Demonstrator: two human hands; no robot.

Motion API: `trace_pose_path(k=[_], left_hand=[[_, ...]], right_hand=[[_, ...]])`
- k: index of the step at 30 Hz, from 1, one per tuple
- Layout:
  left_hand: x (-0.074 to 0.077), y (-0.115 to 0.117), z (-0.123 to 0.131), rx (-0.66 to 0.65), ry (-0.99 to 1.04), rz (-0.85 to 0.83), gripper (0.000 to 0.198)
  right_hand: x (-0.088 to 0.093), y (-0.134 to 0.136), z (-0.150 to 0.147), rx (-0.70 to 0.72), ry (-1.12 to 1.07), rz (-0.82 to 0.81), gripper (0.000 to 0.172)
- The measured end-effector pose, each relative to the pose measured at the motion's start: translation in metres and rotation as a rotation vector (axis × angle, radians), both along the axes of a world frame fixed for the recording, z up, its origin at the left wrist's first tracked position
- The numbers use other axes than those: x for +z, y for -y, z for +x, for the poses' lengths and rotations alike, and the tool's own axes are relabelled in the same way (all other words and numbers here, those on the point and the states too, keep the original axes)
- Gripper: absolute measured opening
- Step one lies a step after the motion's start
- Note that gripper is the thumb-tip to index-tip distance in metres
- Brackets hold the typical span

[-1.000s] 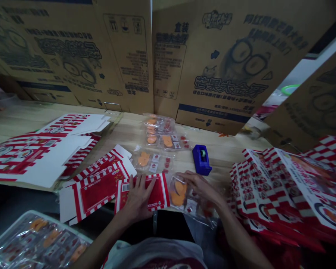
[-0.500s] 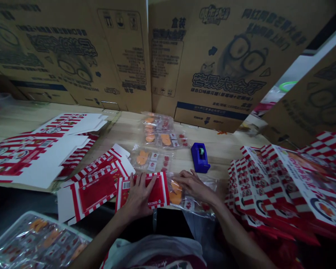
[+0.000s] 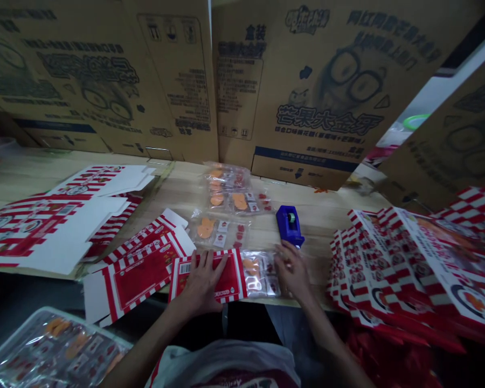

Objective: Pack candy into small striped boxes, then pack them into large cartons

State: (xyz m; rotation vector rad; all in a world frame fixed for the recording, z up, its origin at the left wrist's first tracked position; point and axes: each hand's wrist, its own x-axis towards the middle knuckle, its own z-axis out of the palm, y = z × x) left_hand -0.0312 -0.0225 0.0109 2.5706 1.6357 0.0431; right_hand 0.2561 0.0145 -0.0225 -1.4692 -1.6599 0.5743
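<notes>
My left hand [image 3: 200, 283] lies flat, fingers apart, on a red-and-white striped flattened carton [image 3: 208, 283] at the table's front edge. Just right of that carton sits a clear plastic packet [image 3: 261, 274] of orange pieces and small sachets. My right hand [image 3: 293, 272] is beside the packet, fingers spread, holding nothing. A blue tape dispenser [image 3: 290, 225] stands just beyond my right hand. Two more clear packets [image 3: 219, 229] lie further back on the wooden table [image 3: 178, 188].
Tall stacks of printed red-and-white boxes [image 3: 404, 269] rise at the right. Flat white-and-red carton blanks [image 3: 52, 226] lie at the left. Large cardboard cartons [image 3: 327, 91] form a wall behind the table. A tray of packets [image 3: 52, 350] sits at lower left.
My right hand has moved off the packet to its right side, and the packet now lies fully in view and flatter. My left hand stays on the red carton.
</notes>
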Motion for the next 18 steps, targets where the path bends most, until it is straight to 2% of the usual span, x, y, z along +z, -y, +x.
trace_pose_path(k=[1, 3, 6, 9, 13, 16, 18], left_hand=[[0.001, 0.001, 0.001, -0.002, -0.001, -0.006, 0.123], [0.003, 0.003, 0.004, -0.013, -0.001, -0.02, 0.121], [0.002, 0.005, 0.011, -0.054, 0.007, -0.038, 0.119], [-0.002, 0.007, 0.024, -0.089, 0.026, -0.072, 0.119], [-0.007, 0.011, 0.037, -0.079, 0.038, -0.096, 0.12], [-0.005, 0.012, 0.038, -0.034, 0.063, -0.068, 0.119], [0.0, 0.011, 0.035, 0.02, 0.109, -0.026, 0.115]], right_hand=[[-0.004, 0.004, 0.012, -0.11, 0.031, 0.02, 0.043], [-0.011, 0.01, 0.033, -0.225, 0.07, -0.003, 0.05], [-0.018, 0.013, 0.044, -0.237, -0.016, -0.151, 0.056], [-0.019, 0.016, 0.022, -0.185, -0.248, -0.28, 0.058], [-0.015, 0.029, -0.036, 0.026, -0.552, -0.394, 0.054], [-0.006, 0.04, -0.062, 0.114, -0.646, -0.443, 0.054], [0.004, 0.047, -0.065, 0.097, -0.635, -0.398, 0.048]])
